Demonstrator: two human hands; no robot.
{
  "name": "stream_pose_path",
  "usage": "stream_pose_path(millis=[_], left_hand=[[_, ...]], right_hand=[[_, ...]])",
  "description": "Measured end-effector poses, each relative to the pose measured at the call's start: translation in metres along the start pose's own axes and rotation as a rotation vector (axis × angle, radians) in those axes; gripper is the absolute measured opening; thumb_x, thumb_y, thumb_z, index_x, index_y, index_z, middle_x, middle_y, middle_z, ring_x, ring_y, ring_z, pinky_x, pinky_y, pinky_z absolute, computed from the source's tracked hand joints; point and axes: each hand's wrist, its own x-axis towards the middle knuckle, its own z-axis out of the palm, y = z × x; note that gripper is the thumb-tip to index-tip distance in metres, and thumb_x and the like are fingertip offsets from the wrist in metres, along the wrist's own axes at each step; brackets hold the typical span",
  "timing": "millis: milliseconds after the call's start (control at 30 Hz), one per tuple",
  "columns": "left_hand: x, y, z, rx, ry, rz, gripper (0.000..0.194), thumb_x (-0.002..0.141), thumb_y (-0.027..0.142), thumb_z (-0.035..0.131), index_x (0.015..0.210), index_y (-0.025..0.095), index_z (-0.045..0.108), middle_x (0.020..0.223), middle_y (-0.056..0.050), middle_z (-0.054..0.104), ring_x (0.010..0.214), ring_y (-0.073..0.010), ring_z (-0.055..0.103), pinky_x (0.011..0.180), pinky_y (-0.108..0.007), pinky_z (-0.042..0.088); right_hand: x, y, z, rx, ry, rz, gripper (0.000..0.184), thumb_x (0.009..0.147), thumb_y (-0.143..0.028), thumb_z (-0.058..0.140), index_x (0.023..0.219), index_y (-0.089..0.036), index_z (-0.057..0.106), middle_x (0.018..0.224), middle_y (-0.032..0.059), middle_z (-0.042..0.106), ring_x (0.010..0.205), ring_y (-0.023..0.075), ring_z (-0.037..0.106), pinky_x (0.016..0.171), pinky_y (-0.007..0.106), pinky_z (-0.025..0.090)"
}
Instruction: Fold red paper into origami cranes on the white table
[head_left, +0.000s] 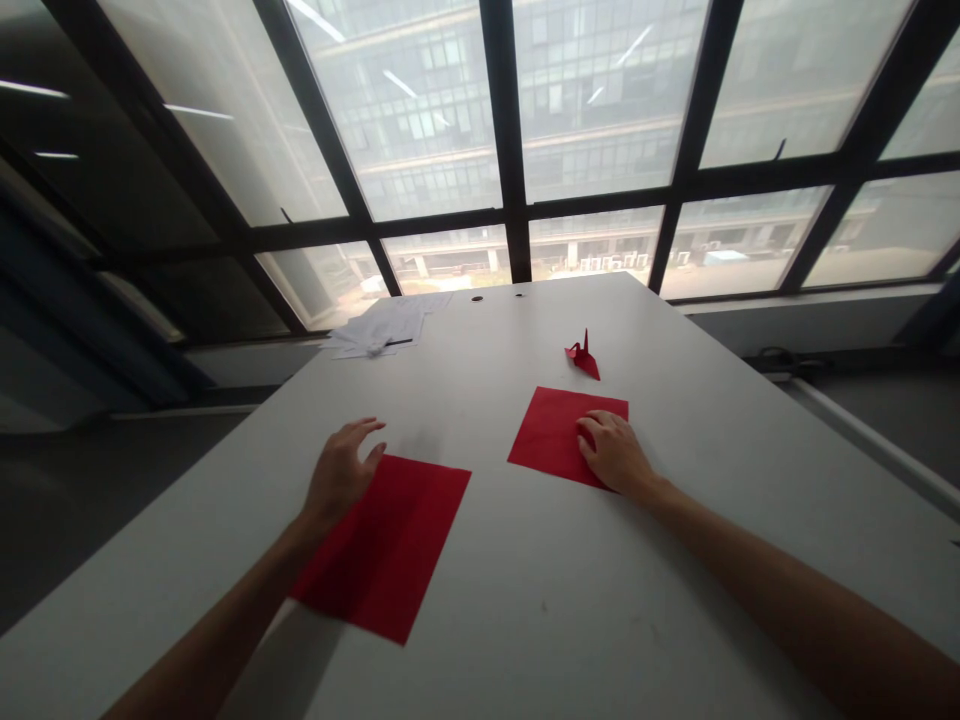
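Two square sheets of red origami paper lie on the white table. Over the upper left edge of the nearer sheet (397, 540), my left hand (346, 465) is raised, thumb and fingers apart with nothing between them. My right hand (611, 445) rests on the right part of the farther sheet (546, 430), its fingers slightly bent and the thumb held apart. It covers part of that sheet's right side. Just beyond this sheet stands a folded red paper crane (584, 360), touched by neither hand.
The white table (480, 380) runs toward large dark-framed windows (517, 240). At its far left lie several loose printed papers (386, 325) with a dark pen (399, 342) on them. A round cable hole (477, 299) sits near the far edge.
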Motion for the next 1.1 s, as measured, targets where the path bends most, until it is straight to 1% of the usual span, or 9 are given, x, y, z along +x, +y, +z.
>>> stream_pose_path(millis=[100, 167, 300, 433, 533, 667, 767, 900, 1100], left_hand=[[-0.016, 0.029, 0.012, 0.013, -0.138, 0.047, 0.051, 0.096, 0.041, 0.039, 0.138, 0.014, 0.053, 0.143, -0.014, 0.054, 0.135, -0.0277, 0.047, 0.114, -0.043, 0.034], [-0.031, 0.042, 0.024, 0.086, -0.277, 0.020, 0.059, 0.098, 0.048, 0.035, 0.151, 0.021, 0.039, 0.158, -0.013, 0.035, 0.147, -0.0343, 0.027, 0.116, -0.055, 0.026], [-0.044, 0.036, 0.032, 0.188, -0.501, -0.044, 0.064, 0.098, 0.059, 0.032, 0.156, 0.036, 0.021, 0.165, -0.007, 0.014, 0.150, -0.0410, 0.010, 0.111, -0.069, 0.017], [-0.025, 0.036, 0.017, 0.260, -0.461, -0.090, 0.079, 0.093, 0.067, 0.035, 0.158, 0.029, 0.013, 0.165, -0.015, 0.009, 0.148, -0.0475, 0.006, 0.109, -0.072, 0.014], [-0.002, 0.073, 0.015, 0.163, -0.449, 0.066, 0.085, 0.093, 0.068, 0.036, 0.159, 0.022, 0.008, 0.164, -0.017, 0.012, 0.150, -0.0405, 0.009, 0.115, -0.064, 0.016], [0.021, 0.139, 0.044, -0.056, -0.553, 0.416, 0.079, 0.094, 0.063, 0.045, 0.157, 0.022, 0.021, 0.163, -0.012, 0.021, 0.151, -0.0298, 0.016, 0.120, -0.050, 0.018], [0.028, 0.167, 0.072, -0.171, -0.599, 0.541, 0.085, 0.088, 0.064, 0.056, 0.157, 0.026, 0.023, 0.162, -0.011, 0.025, 0.151, -0.0298, 0.016, 0.121, -0.051, 0.015], [0.026, 0.170, 0.094, -0.197, -0.609, 0.581, 0.090, 0.083, 0.065, 0.062, 0.155, 0.025, 0.027, 0.161, -0.012, 0.026, 0.151, -0.0305, 0.016, 0.121, -0.052, 0.011], [0.019, 0.158, 0.098, -0.183, -0.536, 0.589, 0.090, 0.082, 0.065, 0.064, 0.155, 0.026, 0.028, 0.160, -0.011, 0.031, 0.149, -0.0300, 0.023, 0.121, -0.052, 0.012]], right_hand=[[0.000, 0.000, 0.000, 0.012, 0.001, -0.006, 0.029, 0.094, -0.025, 0.052, 0.117, -0.017, 0.067, 0.126, 0.0140, 0.062, 0.119, 0.0283, 0.054, 0.105, 0.044, 0.038], [0.000, -0.001, 0.000, 0.019, 0.001, -0.010, 0.029, 0.094, -0.024, 0.052, 0.118, -0.017, 0.067, 0.127, 0.0143, 0.062, 0.119, 0.0287, 0.054, 0.105, 0.045, 0.038], [-0.001, -0.003, -0.004, 0.036, -0.011, -0.040, 0.030, 0.092, -0.021, 0.053, 0.119, -0.017, 0.066, 0.127, 0.0141, 0.062, 0.119, 0.0283, 0.053, 0.106, 0.045, 0.038], [-0.004, -0.011, -0.009, 0.086, -0.049, -0.131, 0.030, 0.090, -0.022, 0.056, 0.119, -0.020, 0.067, 0.127, 0.0095, 0.063, 0.119, 0.0248, 0.054, 0.106, 0.039, 0.039], [-0.006, -0.017, -0.011, 0.123, -0.071, -0.181, 0.033, 0.088, -0.022, 0.059, 0.121, -0.021, 0.066, 0.127, 0.0080, 0.063, 0.119, 0.0242, 0.055, 0.105, 0.038, 0.040], [-0.008, -0.019, -0.014, 0.140, -0.091, -0.213, 0.040, 0.085, -0.024, 0.064, 0.126, -0.022, 0.063, 0.130, 0.0081, 0.062, 0.121, 0.0252, 0.054, 0.106, 0.041, 0.039], [-0.010, -0.016, -0.019, 0.144, -0.107, -0.231, 0.042, 0.086, -0.028, 0.066, 0.127, -0.025, 0.063, 0.133, 0.0074, 0.061, 0.124, 0.0253, 0.053, 0.107, 0.044, 0.039], [-0.009, -0.008, -0.023, 0.142, -0.170, -0.249, 0.059, 0.084, -0.042, 0.069, 0.139, -0.026, 0.054, 0.146, 0.0104, 0.052, 0.135, 0.0299, 0.044, 0.112, 0.050, 0.032], [-0.006, -0.002, -0.018, 0.175, -0.285, -0.275, 0.072, 0.083, -0.046, 0.070, 0.148, -0.029, 0.044, 0.154, 0.0100, 0.043, 0.145, 0.0292, 0.033, 0.119, 0.053, 0.020]])
